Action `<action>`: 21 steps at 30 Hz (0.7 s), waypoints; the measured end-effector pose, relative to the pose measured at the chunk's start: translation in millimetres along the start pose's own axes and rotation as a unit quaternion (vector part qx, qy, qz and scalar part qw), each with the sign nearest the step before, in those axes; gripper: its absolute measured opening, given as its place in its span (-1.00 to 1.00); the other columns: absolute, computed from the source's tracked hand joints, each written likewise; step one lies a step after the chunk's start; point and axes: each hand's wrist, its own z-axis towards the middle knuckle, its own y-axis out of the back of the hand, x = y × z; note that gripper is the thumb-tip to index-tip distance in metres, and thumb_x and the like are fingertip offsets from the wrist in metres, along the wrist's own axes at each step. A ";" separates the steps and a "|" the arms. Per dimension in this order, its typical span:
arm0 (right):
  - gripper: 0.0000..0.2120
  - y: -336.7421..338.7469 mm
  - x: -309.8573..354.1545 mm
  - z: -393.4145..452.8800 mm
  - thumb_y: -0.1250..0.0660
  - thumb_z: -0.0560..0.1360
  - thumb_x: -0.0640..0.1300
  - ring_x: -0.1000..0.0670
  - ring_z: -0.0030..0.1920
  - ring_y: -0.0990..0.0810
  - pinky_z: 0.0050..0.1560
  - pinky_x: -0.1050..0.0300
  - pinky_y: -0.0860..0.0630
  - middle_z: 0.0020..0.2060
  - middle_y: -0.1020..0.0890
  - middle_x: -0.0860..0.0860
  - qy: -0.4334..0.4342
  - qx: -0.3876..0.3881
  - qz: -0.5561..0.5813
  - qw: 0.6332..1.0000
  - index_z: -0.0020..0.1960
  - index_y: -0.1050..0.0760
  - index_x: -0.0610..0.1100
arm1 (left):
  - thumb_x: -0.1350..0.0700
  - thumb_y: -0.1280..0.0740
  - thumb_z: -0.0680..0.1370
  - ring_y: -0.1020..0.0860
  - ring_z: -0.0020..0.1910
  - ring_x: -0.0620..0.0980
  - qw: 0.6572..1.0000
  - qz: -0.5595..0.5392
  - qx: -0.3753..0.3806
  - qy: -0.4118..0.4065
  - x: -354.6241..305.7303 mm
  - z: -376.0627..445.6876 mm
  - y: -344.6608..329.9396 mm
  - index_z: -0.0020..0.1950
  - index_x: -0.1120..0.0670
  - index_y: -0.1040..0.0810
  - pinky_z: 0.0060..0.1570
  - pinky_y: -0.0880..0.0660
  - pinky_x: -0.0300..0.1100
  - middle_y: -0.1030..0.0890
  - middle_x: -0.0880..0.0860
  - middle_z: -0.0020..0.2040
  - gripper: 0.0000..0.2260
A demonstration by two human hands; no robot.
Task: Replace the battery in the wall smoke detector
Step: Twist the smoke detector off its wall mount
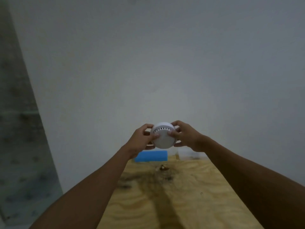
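A round white smoke detector (163, 138) with a ring of dark vent slots sits against the pale wall, low in the view. Both hands grip it. My left hand (142, 139) clasps its left rim, thumb on the front face. On the right rim, my right hand (185, 135) has its thumb on the face and its fingers curled behind. I cannot tell whether the detector is fixed to the wall or held just in front of it. No battery is visible.
Below the hands a plywood tabletop (181, 195) runs toward the wall. A blue sponge-like block (151, 156) and a clear plastic container (189, 154) lie at its far edge, with small dark bits (163, 168) nearby. A grey patterned surface (18, 129) fills the left.
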 end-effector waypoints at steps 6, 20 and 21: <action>-0.68 -30.8 -62.2 -38.6 -0.43 0.45 -0.14 -0.13 0.02 -0.61 0.03 -0.14 -0.62 0.04 -0.55 -0.09 0.026 -0.003 -0.161 0.987 0.14 -0.41 -0.10 | 0.14 -0.51 0.47 -0.63 -0.04 0.09 0.999 0.008 0.025 0.029 71.5 -36.1 -13.9 0.14 0.12 -0.52 0.04 -0.64 0.08 -0.60 0.24 0.11 -0.70; -0.73 -65.2 -143.5 -75.3 -0.41 0.44 -0.11 -0.01 0.10 -0.48 0.05 0.13 -0.52 0.15 -0.49 0.01 0.085 0.024 -0.324 0.942 0.03 -0.36 -0.01 | -0.15 -0.55 0.35 -0.53 -0.01 -0.12 0.982 0.170 0.077 0.029 140.6 -74.7 -45.6 0.05 -0.11 -0.42 -0.31 -0.46 -0.41 -0.50 -0.10 0.13 -0.58; -0.73 -64.6 -146.3 -75.7 -0.41 0.44 -0.10 -0.01 0.10 -0.47 0.05 0.12 -0.51 0.16 -0.48 0.00 0.084 0.031 -0.332 0.939 0.03 -0.35 0.01 | -0.12 -0.56 0.35 -0.53 -0.01 -0.11 0.982 0.171 0.080 0.029 143.5 -75.3 -46.6 0.06 -0.10 -0.41 -0.32 -0.47 -0.42 -0.51 -0.09 0.14 -0.58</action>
